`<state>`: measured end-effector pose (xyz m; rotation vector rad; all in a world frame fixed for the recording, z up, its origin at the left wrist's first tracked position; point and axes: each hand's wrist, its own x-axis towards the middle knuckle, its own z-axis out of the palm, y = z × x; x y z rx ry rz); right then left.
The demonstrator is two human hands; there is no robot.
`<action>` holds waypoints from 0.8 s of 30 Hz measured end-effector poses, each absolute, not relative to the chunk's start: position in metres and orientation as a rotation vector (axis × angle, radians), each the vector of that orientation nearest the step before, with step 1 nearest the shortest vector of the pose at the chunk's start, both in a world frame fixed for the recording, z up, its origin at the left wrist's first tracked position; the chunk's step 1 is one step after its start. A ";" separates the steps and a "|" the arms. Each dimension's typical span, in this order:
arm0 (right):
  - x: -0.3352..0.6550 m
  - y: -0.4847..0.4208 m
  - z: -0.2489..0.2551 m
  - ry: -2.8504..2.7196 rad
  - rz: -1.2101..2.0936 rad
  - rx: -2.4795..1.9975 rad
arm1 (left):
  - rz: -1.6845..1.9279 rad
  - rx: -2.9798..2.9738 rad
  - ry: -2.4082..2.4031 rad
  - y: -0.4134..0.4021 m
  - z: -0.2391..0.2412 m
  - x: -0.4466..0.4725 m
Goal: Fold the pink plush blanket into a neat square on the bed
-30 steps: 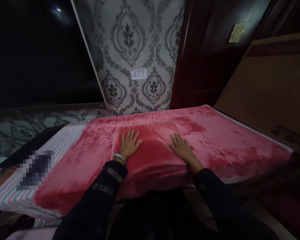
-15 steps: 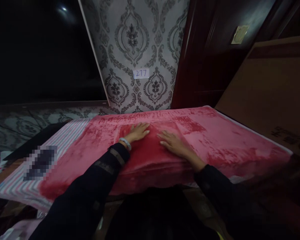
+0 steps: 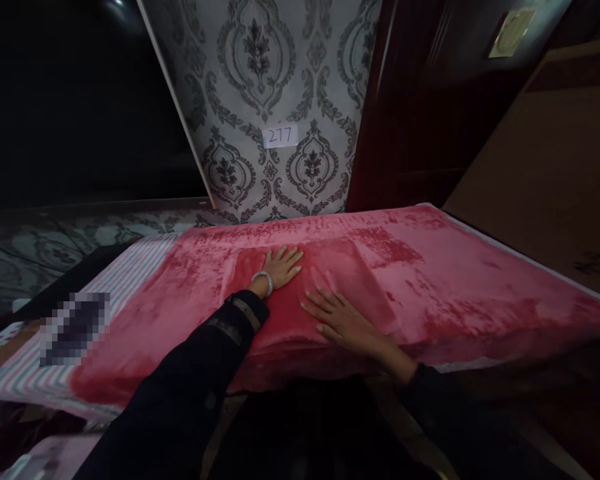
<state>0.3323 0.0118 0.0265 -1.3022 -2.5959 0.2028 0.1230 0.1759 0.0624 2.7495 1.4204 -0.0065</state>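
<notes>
A folded red plush cloth (image 3: 280,313) lies in the middle of a pink-and-red plush cover (image 3: 460,267). My left hand (image 3: 282,268), with a bracelet at the wrist, rests flat on the folded cloth's upper left part, fingers spread. Nearer to me, my right hand (image 3: 343,321) lies on the same cloth toward its right side, fingers stretched out and palm down. Neither hand grips anything. Several layers show at the front edge of the folded cloth, though it is dark there.
Striped fabric (image 3: 145,257) shows at the left end, with a pixelated dark patch on it. A large black screen (image 3: 80,107) stands at the back left. Patterned wallpaper bears a paper label (image 3: 280,135) reading 277. A cardboard box (image 3: 555,153) stands at the right.
My right hand has slid toward me over the folded cloth. My left hand has shifted slightly, its fingers spreading wider. The camera view has moved a little.
</notes>
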 end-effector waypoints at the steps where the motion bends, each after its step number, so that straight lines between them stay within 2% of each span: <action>1: 0.334 0.004 0.024 -2.585 0.208 -1.292 | -0.004 2.747 1.425 0.176 0.062 0.123; 7: 0.345 -0.039 0.006 -2.538 0.237 -1.256 | 0.012 2.742 1.452 0.173 0.059 0.126; 11: 0.352 -0.044 0.017 -2.475 0.320 -1.257 | 0.014 2.688 1.443 0.168 0.069 0.126; 18: 0.300 0.010 0.079 -2.443 0.265 -1.117 | -0.117 2.613 1.577 0.167 0.096 0.073; 24: 0.240 0.061 0.068 -2.648 0.344 -1.224 | -0.065 2.608 1.678 0.163 0.076 0.029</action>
